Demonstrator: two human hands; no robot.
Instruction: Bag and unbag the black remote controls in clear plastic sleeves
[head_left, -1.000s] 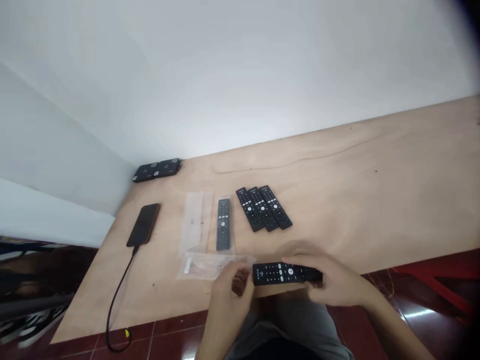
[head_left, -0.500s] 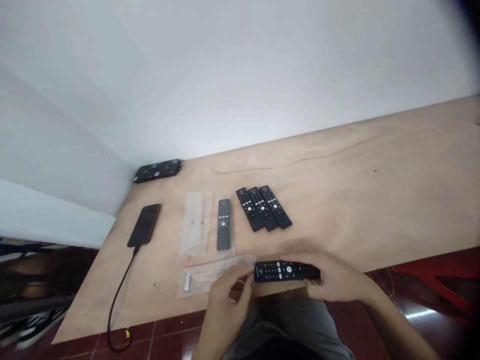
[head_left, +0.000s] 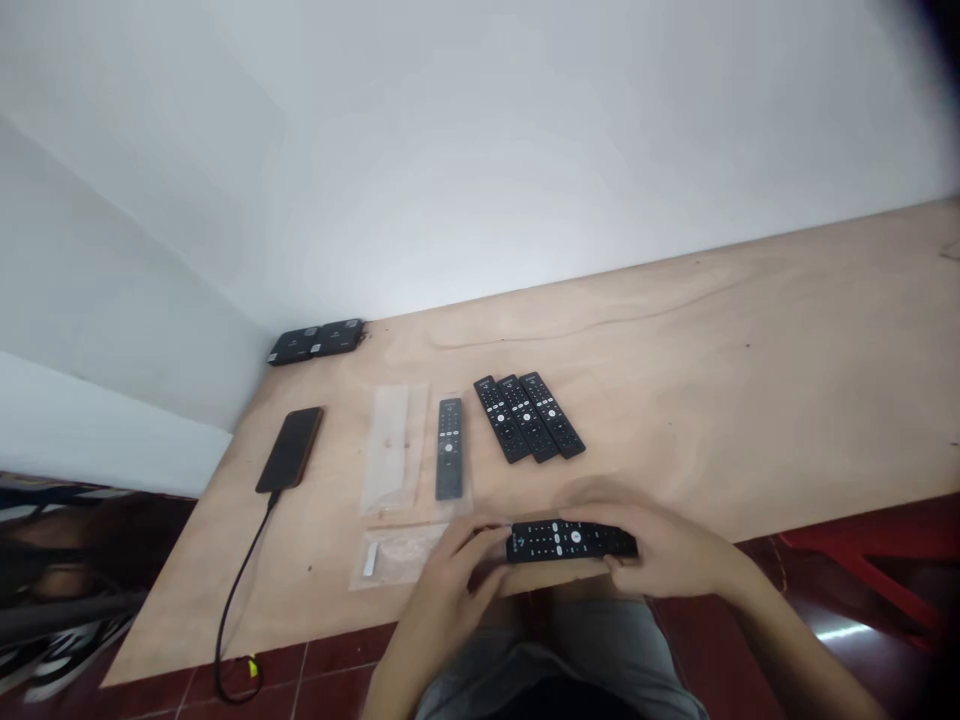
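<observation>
Plywood desk (head_left: 712, 420), near edge: black remote control (head_left: 570, 541) held level at 6 o'clock, buttons up, round white center key. Left grip (head_left: 442, 605) and right grip (head_left: 667, 552) clasp its opposite ends. Three matching remotes (head_left: 529, 417) lie side by side at 12 o'clock.

Remote (head_left: 562, 541) underside seemingly behind fingers (head_left: 626, 570)

The remote (head_left: 570, 541) at six o'clock is black, dotted with white buttons — a match for the three remotes (head_left: 529, 417) nearer twelve. The table (head_left: 712, 420) is pale tan wood with faint darker grain, the wall (head_left: 480, 150) plain white, and the floor tiles (head_left: 337, 650) glossy dark red.
</observation>
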